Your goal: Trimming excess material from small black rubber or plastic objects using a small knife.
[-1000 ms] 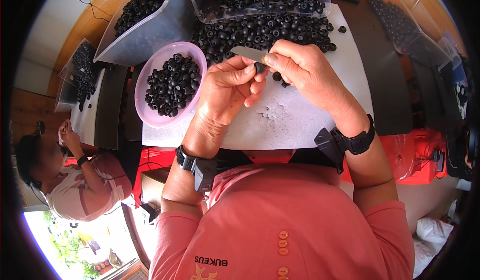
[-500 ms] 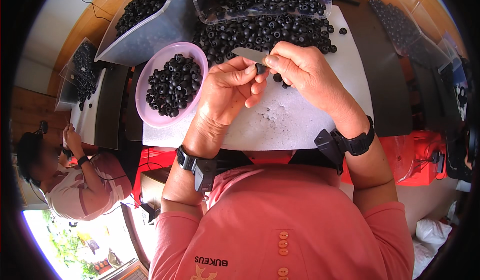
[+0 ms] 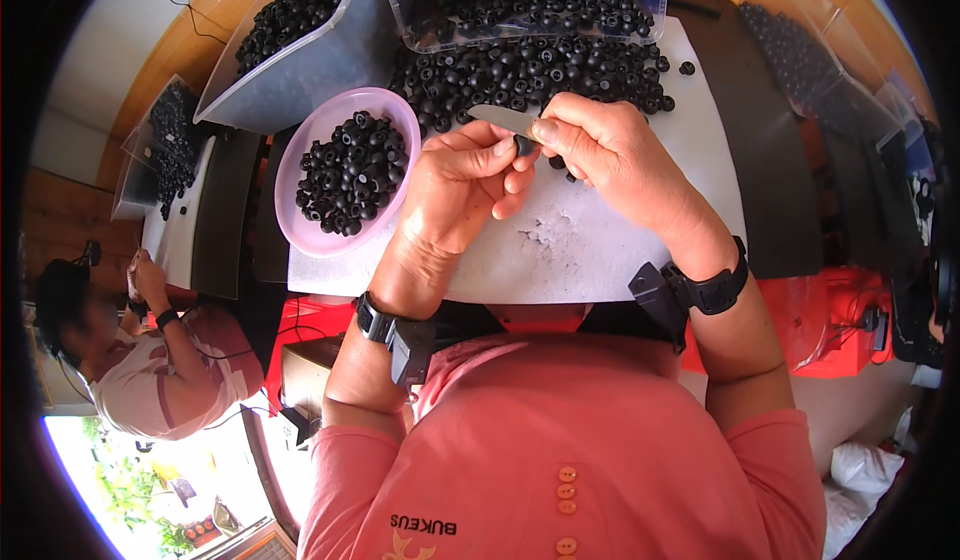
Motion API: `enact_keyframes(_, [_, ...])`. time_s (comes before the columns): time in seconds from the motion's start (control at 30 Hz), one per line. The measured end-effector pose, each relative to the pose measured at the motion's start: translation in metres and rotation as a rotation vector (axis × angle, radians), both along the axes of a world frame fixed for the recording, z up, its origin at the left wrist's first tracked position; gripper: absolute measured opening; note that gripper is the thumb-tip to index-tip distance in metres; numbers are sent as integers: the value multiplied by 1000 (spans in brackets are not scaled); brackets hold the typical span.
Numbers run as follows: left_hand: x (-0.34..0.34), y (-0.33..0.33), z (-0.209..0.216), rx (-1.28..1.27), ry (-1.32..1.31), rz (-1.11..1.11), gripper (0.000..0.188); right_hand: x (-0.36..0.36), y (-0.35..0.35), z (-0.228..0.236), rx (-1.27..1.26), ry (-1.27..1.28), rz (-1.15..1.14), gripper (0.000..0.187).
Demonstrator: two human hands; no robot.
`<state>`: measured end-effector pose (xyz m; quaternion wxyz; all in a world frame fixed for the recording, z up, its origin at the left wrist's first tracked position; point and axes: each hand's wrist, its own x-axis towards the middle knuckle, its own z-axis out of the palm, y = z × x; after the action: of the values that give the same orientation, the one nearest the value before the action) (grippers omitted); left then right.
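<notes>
Over the middle of the white work sheet (image 3: 640, 250), my two hands meet. My left hand (image 3: 460, 175) pinches a small round black part (image 3: 522, 147) between thumb and fingers. In my right hand (image 3: 600, 145) is a knife, its pale blade (image 3: 497, 117) pointing left, across the top of the part. The right thumb lies close to the part, near the blade's base; the knife's handle is hidden in the fist. Beyond my hands spreads a heap of like black parts (image 3: 540, 65). A pink bowl (image 3: 287, 200) holding several of them stands left of my left hand.
Two clear plastic bins, one at the back left (image 3: 300, 75) and one at the back (image 3: 520, 35), hold more black parts. Dark specks (image 3: 545, 235) dot the sheet near me. At far left a co-worker (image 3: 170, 370) sits by another table. A red crate (image 3: 840, 320) stands at right.
Both hands keep nearly the same pose, knife still at the black part. The whole scene has shifted very slightly in view.
</notes>
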<state>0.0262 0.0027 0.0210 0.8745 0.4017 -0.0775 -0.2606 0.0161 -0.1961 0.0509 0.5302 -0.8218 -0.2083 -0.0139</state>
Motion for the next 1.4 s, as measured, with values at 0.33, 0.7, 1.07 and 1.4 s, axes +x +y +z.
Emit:
enact_keyframes(0.33, [5,5,-8,-26,26,-12,20,2,-2,-3,-101,-109,36,26])
enact_keyframes(0.7, [12,9,-7,-138,-1,-54,20,1,-1,-4,36,-157,76,23])
enact_keyframes(1.07, [5,1,-1,-131,-43,42,22,4,-5,1,267,-49,-82,19])
enact_keyframes(1.4, [10,4,-6,-213,-51,-13,22,11,1,-5,107,-470,-7,23])
